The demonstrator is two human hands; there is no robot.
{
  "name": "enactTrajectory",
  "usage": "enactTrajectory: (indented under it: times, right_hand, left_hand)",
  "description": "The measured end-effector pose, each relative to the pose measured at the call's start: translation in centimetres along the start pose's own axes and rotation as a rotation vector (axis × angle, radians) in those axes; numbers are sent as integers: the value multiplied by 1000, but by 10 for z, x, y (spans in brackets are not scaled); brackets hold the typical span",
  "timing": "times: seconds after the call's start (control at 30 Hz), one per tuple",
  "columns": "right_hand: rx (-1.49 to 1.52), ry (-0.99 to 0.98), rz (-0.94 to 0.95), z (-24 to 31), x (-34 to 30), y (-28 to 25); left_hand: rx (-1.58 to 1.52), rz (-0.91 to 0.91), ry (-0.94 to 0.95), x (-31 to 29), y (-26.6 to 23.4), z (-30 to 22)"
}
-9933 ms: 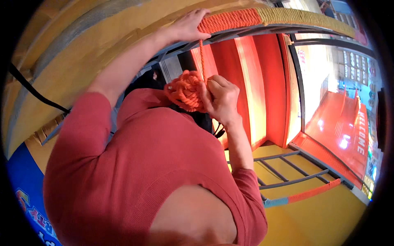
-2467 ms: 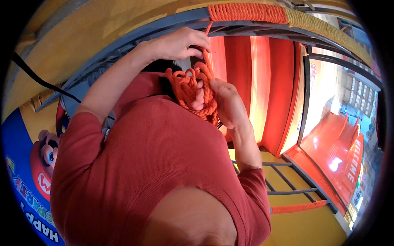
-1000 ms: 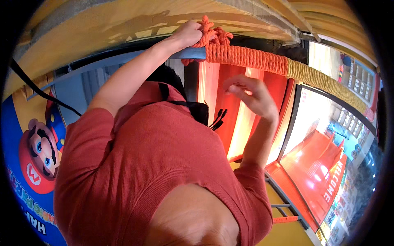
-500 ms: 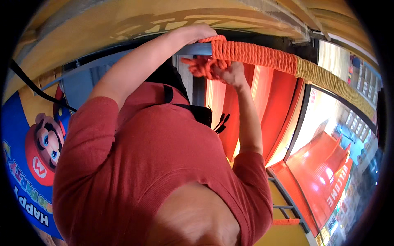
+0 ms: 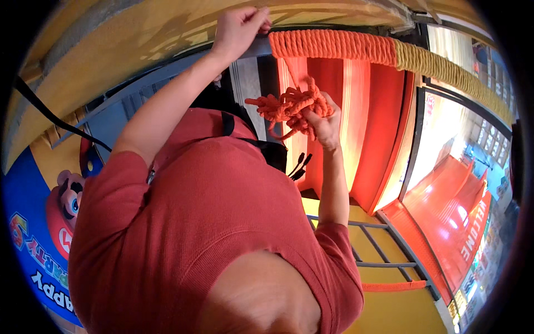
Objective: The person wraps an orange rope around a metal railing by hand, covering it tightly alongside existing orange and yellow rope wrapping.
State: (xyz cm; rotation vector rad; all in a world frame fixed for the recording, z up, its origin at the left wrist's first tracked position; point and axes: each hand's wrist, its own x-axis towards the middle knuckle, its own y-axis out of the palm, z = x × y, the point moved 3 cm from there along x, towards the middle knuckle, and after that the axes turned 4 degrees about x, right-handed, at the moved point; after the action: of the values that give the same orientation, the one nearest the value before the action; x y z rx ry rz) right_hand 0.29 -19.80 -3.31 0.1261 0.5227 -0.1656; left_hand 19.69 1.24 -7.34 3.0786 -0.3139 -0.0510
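Observation:
Orange rope is coiled tightly side by side around a curved rail, forming a wrapped stretch [image 5: 334,44] in front of me. My right hand [image 5: 325,123] is closed around a loose, tangled bundle of orange rope [image 5: 292,108], held just below that wrap. A single strand runs up from the bundle toward the wrap's left end. Raised above the rail, left of the wrap, is my left hand [image 5: 240,30]. Its fingers are curled in with the thumb against them, and their inner side is hidden. No rope shows running to it.
Further right, the rail carries tan rope wrapping [image 5: 445,72]. Beneath it hang red and pale striped drapes [image 5: 356,122]. A grey metal frame [image 5: 384,264] stands lower right, near a red banner [image 5: 445,217]. A blue party poster [image 5: 39,250] and a black cable [image 5: 55,119] are at left.
My left hand has lifted off the rail's wrapped end and moved up and left. My right hand has drawn the rope bundle down, away from the rail, and the strand now hangs between them.

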Motion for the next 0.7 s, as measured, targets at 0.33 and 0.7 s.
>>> enactTrajectory:
  times: [0.33, 0.7]
  right_hand:
    - [571, 186, 165, -11, -48, 29]
    - [827, -94, 42, 37, -90, 87]
  left_hand:
    - [642, 202, 309, -39, 7, -26]
    - [792, 379, 152, -20, 28, -41]
